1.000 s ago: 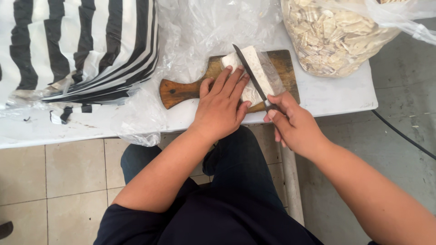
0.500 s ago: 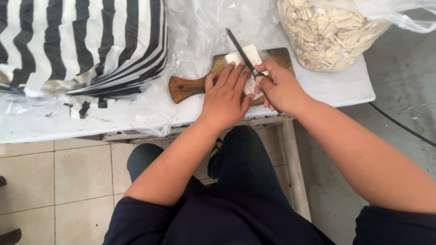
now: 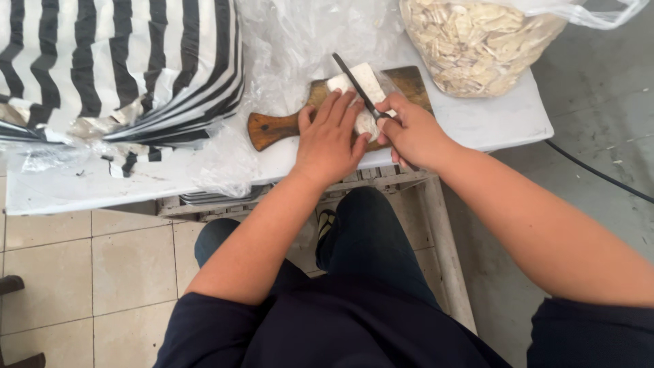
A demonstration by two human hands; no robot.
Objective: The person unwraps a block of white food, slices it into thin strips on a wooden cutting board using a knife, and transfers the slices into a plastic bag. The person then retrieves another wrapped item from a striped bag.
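A wooden cutting board [image 3: 272, 127] with a handle lies on the white table [image 3: 490, 123]. On it rests a white block of food [image 3: 364, 80]. My left hand [image 3: 330, 140] lies flat over the block's near end, pressing it onto the board. My right hand [image 3: 412, 133] grips a dark-bladed knife [image 3: 351, 78], whose blade runs diagonally across the white block, tip pointing away to the upper left.
A clear plastic bag of pale sliced pieces [image 3: 477, 44] stands at the table's far right. Crumpled clear plastic [image 3: 286, 41] lies behind the board. A black-and-white striped bag [image 3: 116, 68] covers the left side. A black cable [image 3: 593, 170] crosses the floor on the right.
My right hand and the knife have moved left, closer to my left hand over the block. The view has shifted slightly, so the table sits higher in frame.
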